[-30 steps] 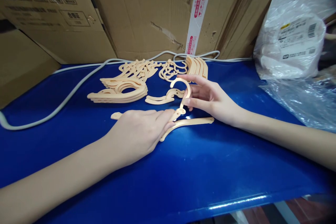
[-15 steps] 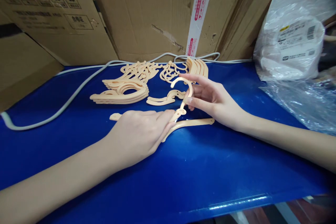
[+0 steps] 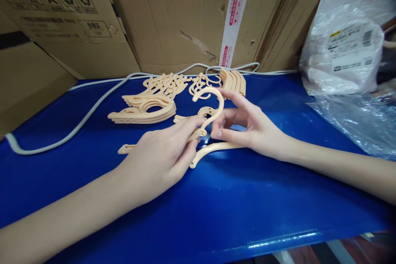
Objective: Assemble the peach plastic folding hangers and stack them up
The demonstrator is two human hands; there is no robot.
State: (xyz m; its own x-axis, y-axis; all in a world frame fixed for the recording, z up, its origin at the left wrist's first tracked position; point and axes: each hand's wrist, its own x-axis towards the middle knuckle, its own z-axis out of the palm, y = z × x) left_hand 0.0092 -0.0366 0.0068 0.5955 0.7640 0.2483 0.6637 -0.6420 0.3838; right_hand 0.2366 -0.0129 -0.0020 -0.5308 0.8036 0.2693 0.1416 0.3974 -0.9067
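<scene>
My left hand (image 3: 165, 150) is closed around a cream plastic hanger arm (image 3: 126, 149), whose far end sticks out to the left past the hand. A curved hanger hook (image 3: 220, 103) stands up from the arm's right end, at my left fingertips. Right beside the hook is my right hand (image 3: 244, 123), its thumb and fingers apart and no longer pinching it; whether a fingertip still touches the hook is hard to tell. Below both hands, another hanger arm (image 3: 213, 147) lies on the blue surface, its right end hidden behind my right hand.
Behind are a stack of hanger parts (image 3: 142, 114), loose hooks (image 3: 201, 84), a pile of small arms (image 3: 167, 84) and upright curved pieces (image 3: 233, 80). A white cable (image 3: 93, 111) crosses the blue tabletop (image 3: 247, 206). Cardboard boxes (image 3: 173, 16) and a plastic-wrapped package (image 3: 343, 53) border it.
My left hand has drawn the hanger arm and hook slightly left. The right thumb and fingers have come off the hook, which they gripped before.
</scene>
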